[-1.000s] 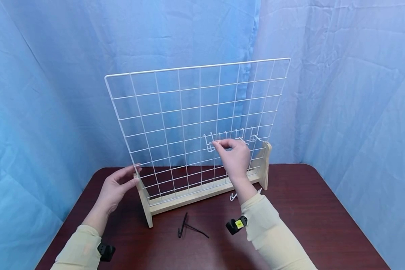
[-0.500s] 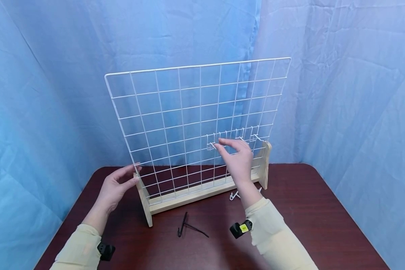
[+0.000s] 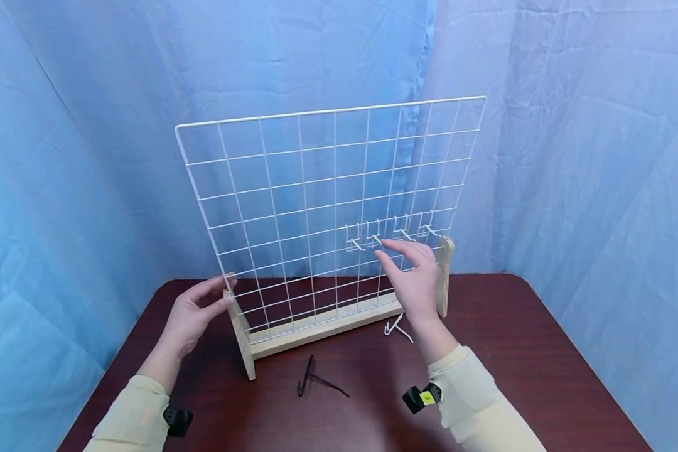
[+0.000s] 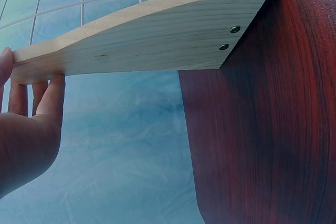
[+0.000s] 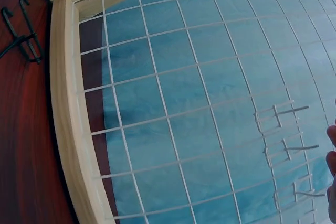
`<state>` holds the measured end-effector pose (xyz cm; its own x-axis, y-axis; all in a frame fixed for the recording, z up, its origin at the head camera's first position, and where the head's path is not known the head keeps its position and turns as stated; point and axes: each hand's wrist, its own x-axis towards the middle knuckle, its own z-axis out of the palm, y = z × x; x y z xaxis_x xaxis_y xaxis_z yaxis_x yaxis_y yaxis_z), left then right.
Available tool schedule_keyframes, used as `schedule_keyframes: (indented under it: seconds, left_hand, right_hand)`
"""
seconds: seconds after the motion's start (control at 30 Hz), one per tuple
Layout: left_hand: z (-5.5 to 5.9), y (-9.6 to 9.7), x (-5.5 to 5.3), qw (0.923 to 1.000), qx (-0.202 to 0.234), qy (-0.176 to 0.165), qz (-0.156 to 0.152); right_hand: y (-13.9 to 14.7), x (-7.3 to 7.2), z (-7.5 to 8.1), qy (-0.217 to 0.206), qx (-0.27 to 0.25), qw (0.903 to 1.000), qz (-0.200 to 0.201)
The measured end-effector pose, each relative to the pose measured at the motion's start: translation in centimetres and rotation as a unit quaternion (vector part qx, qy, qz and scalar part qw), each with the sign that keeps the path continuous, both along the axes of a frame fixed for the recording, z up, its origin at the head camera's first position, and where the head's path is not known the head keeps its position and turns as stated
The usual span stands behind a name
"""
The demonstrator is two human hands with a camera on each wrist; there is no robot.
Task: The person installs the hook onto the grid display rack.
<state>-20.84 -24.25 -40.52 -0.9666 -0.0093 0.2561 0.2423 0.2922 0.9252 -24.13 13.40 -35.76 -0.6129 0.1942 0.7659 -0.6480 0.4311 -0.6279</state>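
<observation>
A white wire grid [image 3: 333, 112] stands upright in a pale wooden stand [image 3: 328, 328]. My left hand [image 3: 181, 320] grips the top of the stand's left side panel [image 4: 157, 40], thumb on one face and fingers on the other. Several white wire hooks [image 3: 355, 244] hang side by side from one horizontal wire on the right half of the grid; they also show in the right wrist view, such as one hook [image 5: 286, 110]. Just in front of them is my right hand [image 3: 415, 279], thumb and forefinger apart, holding nothing.
On the dark red table [image 3: 514, 364], a white hook [image 3: 395, 328] lies before the stand, beside my right wrist. Nearer the front lies a black hook [image 3: 316, 376]. Blue curtains [image 3: 118, 94] surround the table at the back and sides.
My right hand has let go of the leftmost white hook, which stays hanging on the grid, and moved right and slightly down. My left hand has stayed in place.
</observation>
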Motion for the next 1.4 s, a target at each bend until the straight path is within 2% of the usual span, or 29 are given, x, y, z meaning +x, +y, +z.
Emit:
schedule_keyframes:
  seconds: [0.17,0.4,0.63,0.83,1.17,1.4]
  left_hand:
    - [0.1,-0.1,0.1,1.0000,0.007,-0.001,0.001]
    - [0.1,0.0,0.2,1.0000,0.003,-0.002,0.003]
    - [0.2,0.0,0.2,0.9999,0.003,-0.009,0.005]
    - [0.3,0.0,0.1,0.9998,0.002,-0.019,0.006]
    - [0.2,0.0,0.1,0.9999,0.006,-0.009,0.004]
    - [0.2,0.1,0.2,1.0000,-0.001,-0.009,0.002]
  right_hand:
    - [0.9,0.6,-0.9,-0.027,0.010,0.9996,-0.001]
    - [2.3,1.0,-2.8,-0.035,0.026,0.9990,-0.010]
    - [3.7,1.4,-5.1,-0.082,0.017,0.9964,-0.012]
    - [5.0,1.4,-7.6,-0.112,0.051,0.9918,-0.034]
    - [6.5,1.3,-11.5,-0.152,0.078,0.9850,-0.026]
    - [7.5,1.4,-13.7,-0.177,0.127,0.9752,-0.038]
